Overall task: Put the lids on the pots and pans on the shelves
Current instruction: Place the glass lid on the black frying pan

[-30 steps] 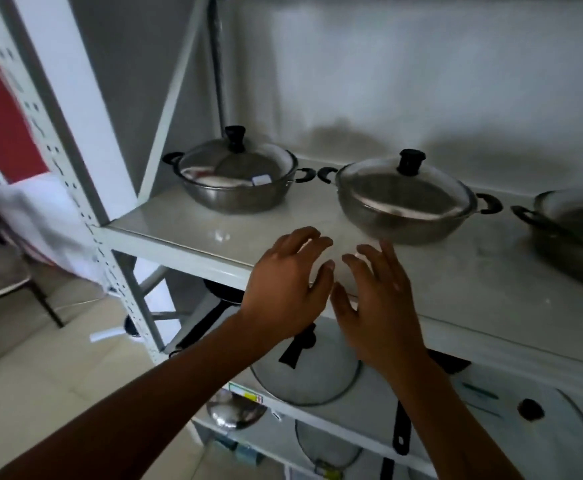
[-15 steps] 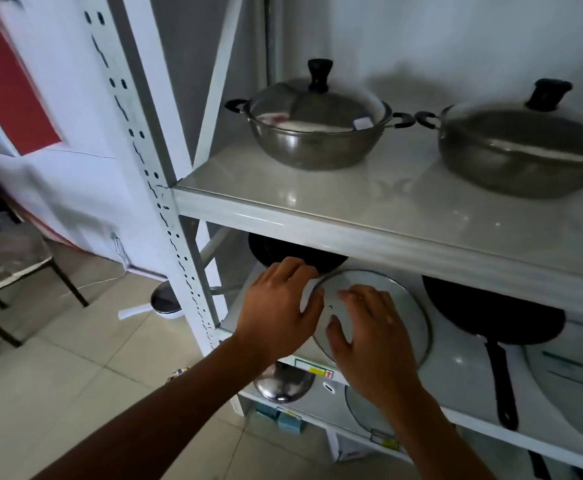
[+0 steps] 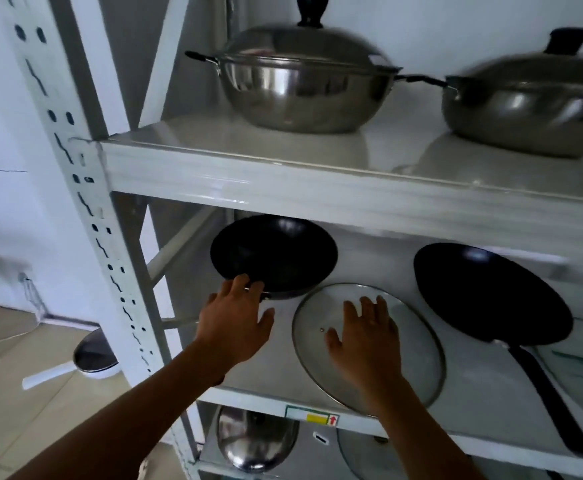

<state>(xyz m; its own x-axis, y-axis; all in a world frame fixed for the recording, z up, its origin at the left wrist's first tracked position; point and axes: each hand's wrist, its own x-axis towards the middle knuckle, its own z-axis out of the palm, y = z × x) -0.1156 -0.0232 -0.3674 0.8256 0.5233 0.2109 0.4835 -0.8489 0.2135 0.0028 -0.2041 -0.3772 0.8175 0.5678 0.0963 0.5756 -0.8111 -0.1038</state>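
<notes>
A round glass lid (image 3: 418,344) lies flat on the middle shelf (image 3: 276,389), knob side down. My right hand (image 3: 366,341) rests spread on top of it. Behind and left of the lid sits a black wok (image 3: 274,254) with no lid. My left hand (image 3: 236,322) is open, its fingertips at the wok's near rim. To the right lies a black frying pan (image 3: 487,292) with a long handle, uncovered. Two steel pots, one at the left (image 3: 303,95) and one at the right (image 3: 529,109), stand on the upper shelf with their lids on.
Another glass lid (image 3: 581,365) lies at the right edge of the middle shelf. On the shelf below are a steel lid (image 3: 255,441) and a glass lid (image 3: 362,452). The white upright post (image 3: 85,209) stands at the left. A small white pan (image 3: 89,358) lies on the floor.
The view has dropped from the upper shelf to the middle one. Both hands moved down; the right now lies on the glass lid, the left reaches further back to the wok's rim.
</notes>
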